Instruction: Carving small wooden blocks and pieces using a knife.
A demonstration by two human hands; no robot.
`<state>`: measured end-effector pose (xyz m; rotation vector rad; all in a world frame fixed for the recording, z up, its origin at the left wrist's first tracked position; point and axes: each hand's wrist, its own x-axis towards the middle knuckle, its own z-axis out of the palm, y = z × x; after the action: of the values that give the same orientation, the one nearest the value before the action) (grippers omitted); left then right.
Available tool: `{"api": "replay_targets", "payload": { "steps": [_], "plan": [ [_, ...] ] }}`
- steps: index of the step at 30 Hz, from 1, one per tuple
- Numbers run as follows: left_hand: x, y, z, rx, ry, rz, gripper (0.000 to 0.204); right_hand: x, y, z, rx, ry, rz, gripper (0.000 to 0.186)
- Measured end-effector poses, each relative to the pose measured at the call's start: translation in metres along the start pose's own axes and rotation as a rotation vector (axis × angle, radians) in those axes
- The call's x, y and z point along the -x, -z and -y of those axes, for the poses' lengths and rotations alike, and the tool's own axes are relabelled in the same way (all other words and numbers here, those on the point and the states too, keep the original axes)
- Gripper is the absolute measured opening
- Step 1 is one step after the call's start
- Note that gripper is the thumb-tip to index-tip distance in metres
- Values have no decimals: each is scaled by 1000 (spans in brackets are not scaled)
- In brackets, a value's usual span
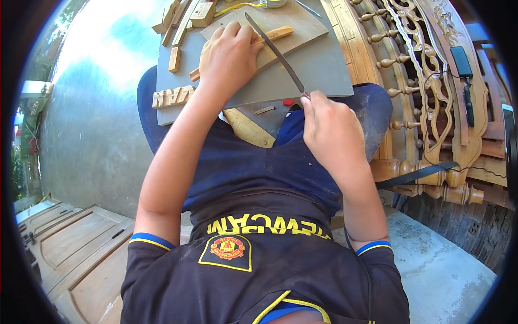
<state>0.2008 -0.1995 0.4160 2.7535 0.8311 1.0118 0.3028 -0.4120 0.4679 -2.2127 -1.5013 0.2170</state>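
Note:
My left hand (229,56) is closed over a slim wooden strip (279,33), pressing it down on a flat wooden board (308,33). The strip lies slantwise, and both its ends stick out past my fingers. In my right hand (334,127) is a long, narrow dark blade (280,58), perhaps a file or a saw; its handle is hidden in my grip. The blade points up and to the left, crossing over the strip just right of my left hand. Whether it touches the wood I cannot tell.
The grey work surface (334,67) holds carved wooden letters (172,97), wood offcuts (174,59) and a yellow tape measure (274,2). Carved wooden furniture (431,108) stands close on the right, with a black device (460,62) on it. Wooden panels (81,254) lie lower left.

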Motion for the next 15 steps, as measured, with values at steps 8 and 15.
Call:
{"api": "replay_targets", "payload": {
  "steps": [8, 15],
  "plan": [
    [6, 39, 11, -130, -153, 57, 12, 43, 53, -16, -646, -234, -8, 29],
    [7, 95, -40, 225, -285, 154, 15, 31, 32, -30, -886, -152, -265, 30]
  ]
}}
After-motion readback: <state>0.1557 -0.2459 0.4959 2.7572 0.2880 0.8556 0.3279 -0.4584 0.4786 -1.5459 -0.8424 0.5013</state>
